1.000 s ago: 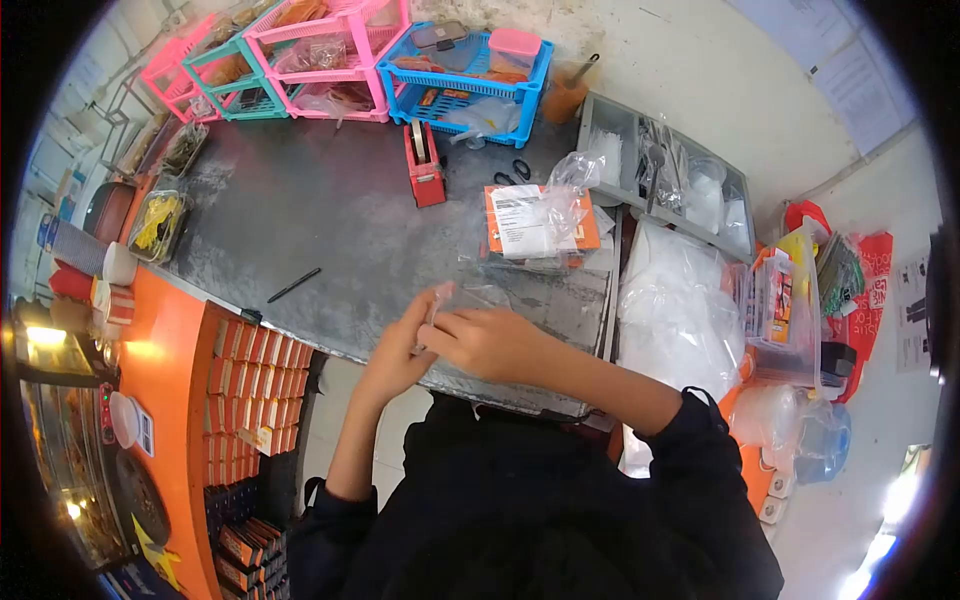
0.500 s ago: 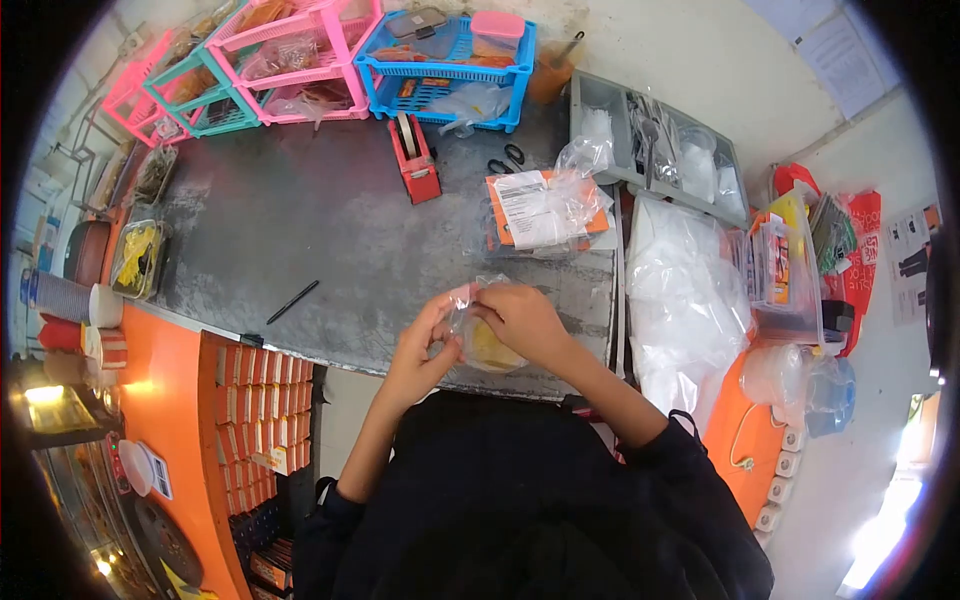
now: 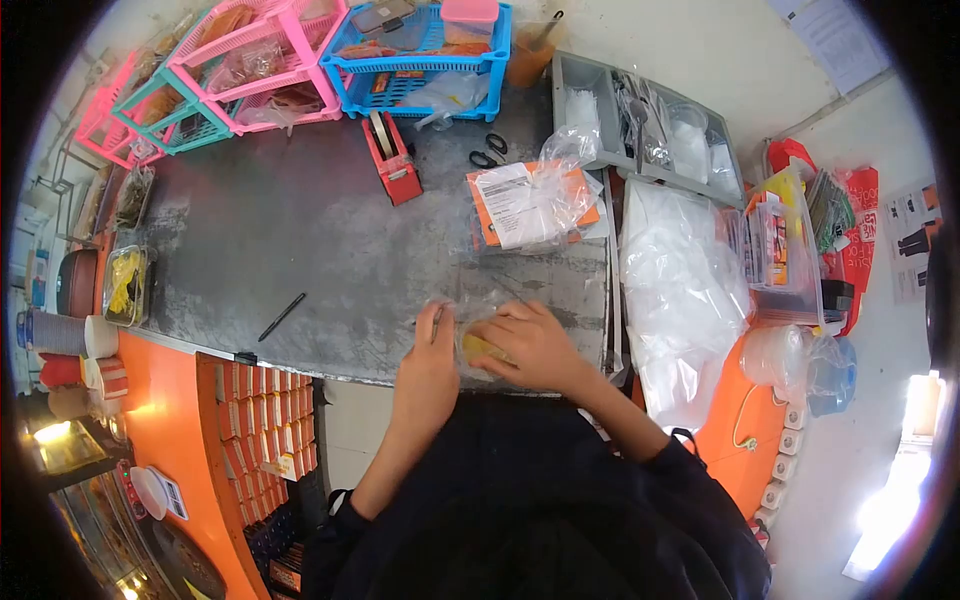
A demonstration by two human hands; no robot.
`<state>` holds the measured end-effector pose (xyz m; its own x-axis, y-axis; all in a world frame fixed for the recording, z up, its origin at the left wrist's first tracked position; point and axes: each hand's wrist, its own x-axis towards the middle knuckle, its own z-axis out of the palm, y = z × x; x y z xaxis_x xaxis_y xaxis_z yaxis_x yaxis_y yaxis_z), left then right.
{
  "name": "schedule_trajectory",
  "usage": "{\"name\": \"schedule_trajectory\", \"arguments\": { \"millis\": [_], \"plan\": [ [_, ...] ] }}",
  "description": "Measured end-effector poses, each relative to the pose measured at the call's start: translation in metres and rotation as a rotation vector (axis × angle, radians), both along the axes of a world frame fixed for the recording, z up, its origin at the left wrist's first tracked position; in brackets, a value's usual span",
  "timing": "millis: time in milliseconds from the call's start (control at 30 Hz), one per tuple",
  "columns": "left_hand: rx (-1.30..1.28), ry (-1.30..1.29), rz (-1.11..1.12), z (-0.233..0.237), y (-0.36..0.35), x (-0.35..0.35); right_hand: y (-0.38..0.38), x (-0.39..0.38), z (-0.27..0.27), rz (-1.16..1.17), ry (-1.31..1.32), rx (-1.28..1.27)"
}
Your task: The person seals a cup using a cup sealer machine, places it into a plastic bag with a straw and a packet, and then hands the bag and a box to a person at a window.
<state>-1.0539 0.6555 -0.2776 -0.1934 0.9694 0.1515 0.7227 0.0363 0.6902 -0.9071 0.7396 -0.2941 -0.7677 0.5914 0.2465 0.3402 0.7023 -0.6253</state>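
bag (image 3: 475, 308) was pinched in left hand (image 3: 430, 355) — right hand (image 3: 535, 345) curled around its yellow contents (image 3: 482, 348), apparently steadying it above table's (image 3: 340, 335) near edge.

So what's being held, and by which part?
A clear plastic bag with yellowish contents: left hand at its left edge, right hand around its right side. Exact fingertip placement is unclear.

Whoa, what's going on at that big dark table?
A person is handling clear plastic with something yellow in it, at the table's near edge. The left hand is at one side, and the right hand's fingers are over the yellow part. What it is, I can't tell. A pen and tape dispenser lie out of their grasp.
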Motion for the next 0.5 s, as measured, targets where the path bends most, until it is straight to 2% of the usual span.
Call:
{"name": "schedule_trajectory", "arguments": {
  "millis": [33,67,133,200,267,333,367,400,433,467,500],
  "plan": [
    [-0.138,0.114,-0.018,-0.003,-0.002,-0.002,0.003,0.012,0.008,0.127,-0.135,0.203],
    [-0.275,0.231,-0.038,-0.005,-0.004,-0.003,0.005,0.019,0.016,0.127,-0.137,0.195],
    [-0.339,0.192,-0.04,0.013,0.001,-0.001,0.012,0.028,0.029,0.062,-0.29,0.415],
    [-0.402,0.156,-0.042,0.034,0.003,-0.001,0.017,0.037,0.034,0.029,-0.329,0.367],
    [-0.216,0.296,-0.063,0.049,0.006,-0.002,0.023,0.04,0.036,-0.003,-0.366,0.327],
    [-0.216,0.259,-0.077,0.058,0.01,-0.003,0.027,0.042,0.037,0.195,-0.201,0.166],
    [-0.217,0.22,-0.089,0.059,0.013,-0.005,0.025,0.04,0.039,0.193,-0.2,0.168],
    [-0.217,0.223,-0.093,0.056,0.019,-0.011,0.02,0.035,0.042,0.136,-0.185,0.054],
    [-0.11,0.236,-0.27,0.05,0.026,-0.021,0.016,0.03,0.044,0.078,-0.171,-0.062],
    [-0.003,0.246,-0.447,0.043,0.034,-0.03,0.014,0.027,0.04,0.073,-0.168,-0.066],
    [-0.006,0.249,-0.457,0.036,0.041,-0.039,0.012,0.023,0.032,0.059,-0.254,-0.03]
  ]
}}
